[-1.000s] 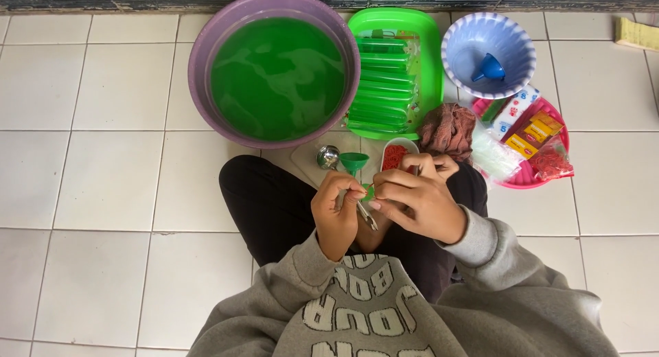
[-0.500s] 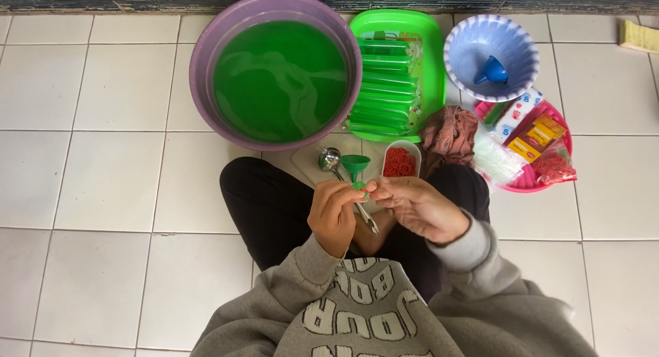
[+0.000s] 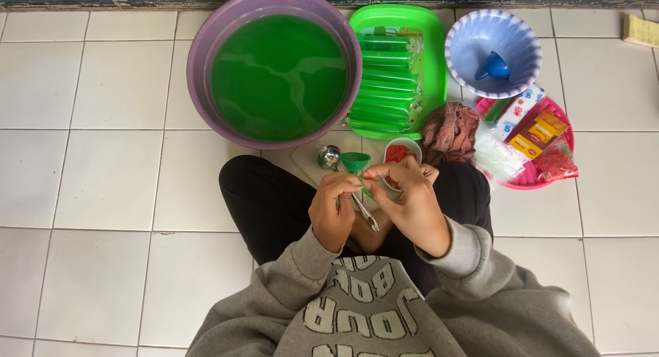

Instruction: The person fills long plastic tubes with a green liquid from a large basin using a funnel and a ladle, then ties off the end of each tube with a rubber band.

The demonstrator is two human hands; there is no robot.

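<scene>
Two hands meet right over the lap, close in front of the grey sweater. Left hand (image 3: 334, 209) has its fingers curled and pressed together around a metal ladle handle (image 3: 364, 211) that sticks out toward the near side; the ladle's bowl (image 3: 329, 156) rests on the tile just beyond. Right hand (image 3: 410, 202) pinches with thumb and forefinger at the stem of a small green funnel (image 3: 355, 163), which sits between the two hands on the far side. Can't tell if a thin bag is caught in that pinch, too small to see.

Pretty cramped up front. A big purple basin (image 3: 206, 89) of green liquid sits far left, its rim close to the knee. Right of it and nearly touching is a green tray (image 3: 436, 68) stacked with filled green packets. A little white cup (image 3: 412, 145) of red bits sits just past the right hand's fingers, with a brown rag (image 3: 449, 130) beside it. Far right there's a pale blue bowl (image 3: 467, 62) with a blue funnel (image 3: 494, 67) in it, and a pink tray (image 3: 528, 182) of packets and boxes touching the right knee.

Open tile is all on the left and on the near right; the far edge is a dark wall line.
</scene>
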